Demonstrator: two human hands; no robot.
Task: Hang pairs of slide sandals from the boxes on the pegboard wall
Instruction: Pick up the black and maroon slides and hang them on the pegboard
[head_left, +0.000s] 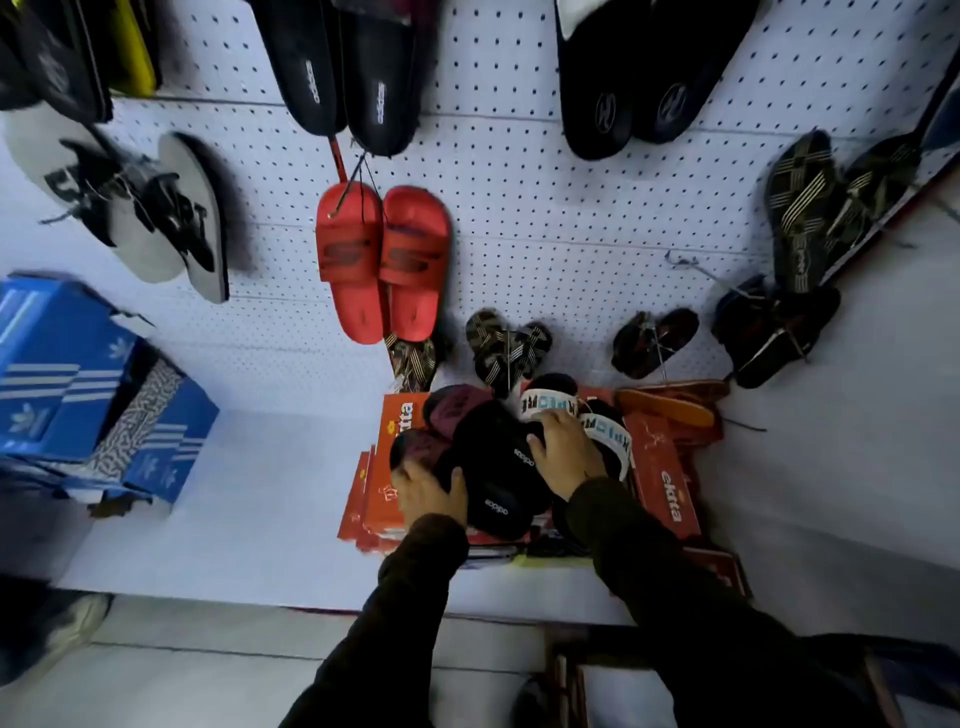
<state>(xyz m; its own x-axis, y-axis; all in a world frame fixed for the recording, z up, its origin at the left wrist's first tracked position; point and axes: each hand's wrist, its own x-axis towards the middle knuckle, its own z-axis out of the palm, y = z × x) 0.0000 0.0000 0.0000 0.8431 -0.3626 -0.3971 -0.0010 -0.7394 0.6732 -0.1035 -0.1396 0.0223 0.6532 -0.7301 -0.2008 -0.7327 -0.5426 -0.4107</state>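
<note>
White pegboard wall (519, 208) fills the view, with red slides (382, 260) hanging in the middle. Below it, orange boxes (670, 478) are stacked with sandals piled on top. The left hand (431, 491) grips the edge of the black slides (498, 467). The right hand (566, 452) lies flat on the black slides, next to the white-strapped slides (602, 431).
</note>
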